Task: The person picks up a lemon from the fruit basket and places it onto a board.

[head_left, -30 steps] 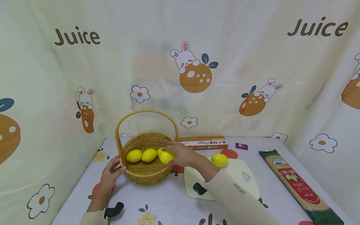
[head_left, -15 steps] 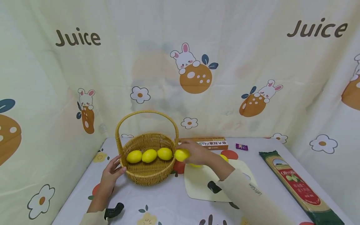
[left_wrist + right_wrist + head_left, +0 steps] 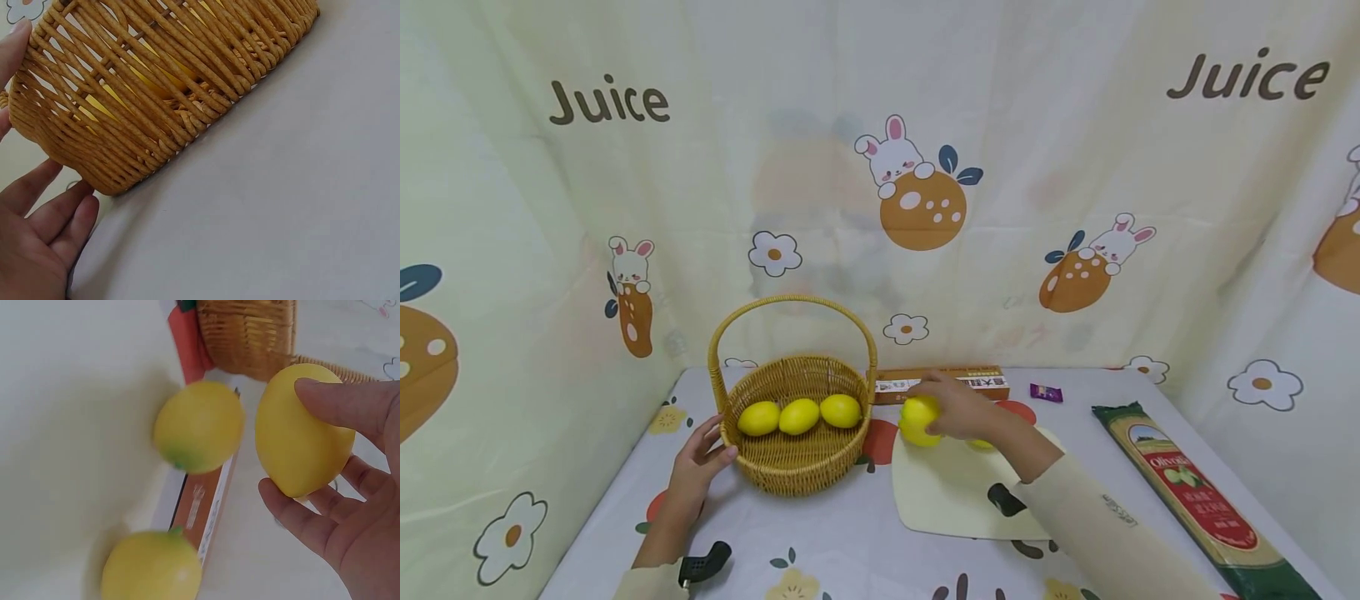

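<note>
My right hand pinches a yellow lemon between thumb and fingers, above the pale cutting board. Two more lemons show in the right wrist view: a green-tipped lemon beside the held one, and another lemon lower down. From the head, one lemon is mostly hidden by the hand. Left of the board, a wicker basket with a tall handle contains three lemons. My left hand rests against the basket's left side, its fingers fairly straight in the left wrist view.
A long brown-and-white pasta box lies at the back of the table, behind the board. Near it is a small purple packet. On the right lies a long green-and-red pasta bag. A printed curtain surrounds the table.
My right hand has carried a lemon out of the basket and rightward over the cutting board. The left hand and basket stay in place, with three lemons in the basket.
</note>
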A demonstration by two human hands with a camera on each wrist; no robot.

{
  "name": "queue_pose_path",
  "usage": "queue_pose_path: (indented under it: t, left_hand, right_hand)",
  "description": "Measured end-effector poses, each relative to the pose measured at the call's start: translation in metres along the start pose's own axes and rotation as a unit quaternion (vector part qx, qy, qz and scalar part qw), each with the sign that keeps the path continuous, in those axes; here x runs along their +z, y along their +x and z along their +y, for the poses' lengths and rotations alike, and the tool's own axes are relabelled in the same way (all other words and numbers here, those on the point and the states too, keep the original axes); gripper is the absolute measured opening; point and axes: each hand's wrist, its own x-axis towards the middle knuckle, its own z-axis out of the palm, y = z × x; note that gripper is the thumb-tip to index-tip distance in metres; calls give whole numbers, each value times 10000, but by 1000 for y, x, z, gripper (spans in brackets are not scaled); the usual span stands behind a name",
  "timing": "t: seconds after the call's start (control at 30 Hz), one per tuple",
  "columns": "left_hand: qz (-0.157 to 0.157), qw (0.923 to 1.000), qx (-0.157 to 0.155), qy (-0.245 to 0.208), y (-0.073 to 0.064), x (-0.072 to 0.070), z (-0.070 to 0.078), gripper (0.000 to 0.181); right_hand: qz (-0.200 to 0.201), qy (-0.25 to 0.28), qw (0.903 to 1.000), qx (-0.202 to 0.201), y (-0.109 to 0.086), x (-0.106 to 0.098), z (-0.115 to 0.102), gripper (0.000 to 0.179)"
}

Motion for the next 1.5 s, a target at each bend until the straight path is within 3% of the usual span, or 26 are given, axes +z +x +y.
queue_pose_path:
  t: [0.6, 1.07, 1.5]
  left_hand:
    - [-24, 10000, 25, -5, -1, 0, 2, 70]
    - [-13, 10000, -5, -65, 0, -1, 0, 69]
    - [-51, 10000, 15, -28, -1, -1, 0, 70]
  right_hand:
    - [191, -325, 9992, 142, -27, -20, 47, 54]
    - [103, -297, 9974, 653, -50, -33, 82, 52]
    - [267, -336, 9956, 839, -65, -44, 109, 52]
